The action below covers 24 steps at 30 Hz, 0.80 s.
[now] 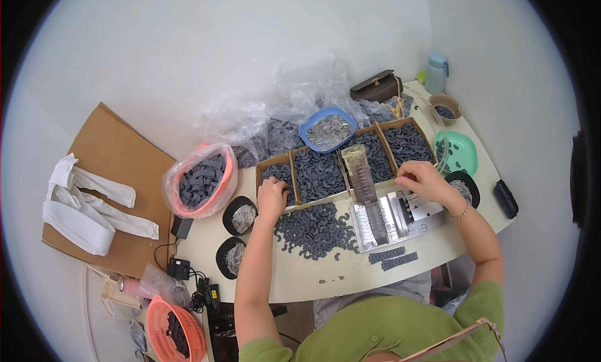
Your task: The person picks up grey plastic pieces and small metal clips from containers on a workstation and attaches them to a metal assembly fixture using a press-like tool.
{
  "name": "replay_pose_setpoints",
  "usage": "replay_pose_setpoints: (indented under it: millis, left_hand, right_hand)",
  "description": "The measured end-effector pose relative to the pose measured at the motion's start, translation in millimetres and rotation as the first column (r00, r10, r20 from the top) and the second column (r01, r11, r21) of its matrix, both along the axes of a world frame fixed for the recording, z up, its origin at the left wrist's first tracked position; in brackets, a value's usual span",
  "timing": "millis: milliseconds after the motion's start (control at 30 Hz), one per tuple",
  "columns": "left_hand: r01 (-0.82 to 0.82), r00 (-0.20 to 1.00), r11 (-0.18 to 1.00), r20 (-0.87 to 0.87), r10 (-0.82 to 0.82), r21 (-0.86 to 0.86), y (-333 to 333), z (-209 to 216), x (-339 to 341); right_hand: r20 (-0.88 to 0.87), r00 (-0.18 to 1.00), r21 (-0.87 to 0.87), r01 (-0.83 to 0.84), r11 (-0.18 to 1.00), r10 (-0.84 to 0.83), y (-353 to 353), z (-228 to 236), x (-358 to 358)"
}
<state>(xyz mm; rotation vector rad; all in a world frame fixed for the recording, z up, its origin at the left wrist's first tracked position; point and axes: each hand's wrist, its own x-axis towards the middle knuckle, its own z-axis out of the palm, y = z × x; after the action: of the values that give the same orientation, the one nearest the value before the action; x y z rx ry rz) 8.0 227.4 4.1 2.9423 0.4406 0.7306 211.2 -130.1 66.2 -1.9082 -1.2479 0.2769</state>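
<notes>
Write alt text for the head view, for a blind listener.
Someone's left hand is at the left end of a divided cardboard tray of small grey pieces, the right hand near a metal fixture. More pieces lie heaped on the white table.

A short dark mark (423, 228), apparently handwritten, stands on the base plate of the metal fixture (393, 219), toward its right end. A yellow label (214, 294) sits on a black device (213, 304) among the cables at lower left, its print too small to read.
</notes>
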Motion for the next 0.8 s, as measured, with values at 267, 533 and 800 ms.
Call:
replay_pose_setpoints:
  millis: [267, 533, 800]
  left_hand:
    - [0.159, 0.962, 0.935, 0.263, -0.075, -0.318, -80, 31, 1]
    - [0.594, 0.803, 0.804, 0.038, -0.594, 0.004, -206, -5, -23]
    - [0.551, 0.834, 0.822, -0.109, -0.540, 0.146, -223, -4, -34]
  right_hand:
    - [0.115, 0.992, 0.044, -0.054, 0.998, 0.048, -8, -13, -3]
    - [0.091, 0.974, 0.044, -0.211, 0.977, 0.206, 1, -28, -30]
    - [0.386, 0.889, 0.023, -0.277, 0.960, 0.247, 8, -61, -70]
